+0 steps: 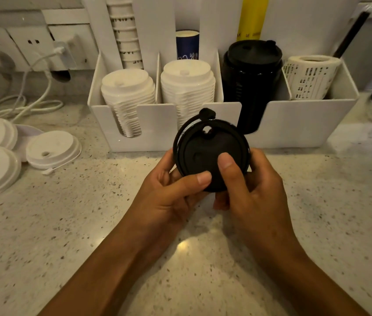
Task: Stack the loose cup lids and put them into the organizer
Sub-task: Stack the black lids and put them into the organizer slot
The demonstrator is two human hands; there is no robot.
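Head view: black lid held at centre, tilted toward the camera, just in front of the organizer. Left hand and right hand both gripping it, thumbs pressed on its face, fingers curled behind. Organizer at 12 o'clock already carrying two white lid stacks and a black lid stack. Remaining: loose white lids on the worktop at 9 o'clock, unstacked. Judged partly done; held lid probably bound for the black stack.
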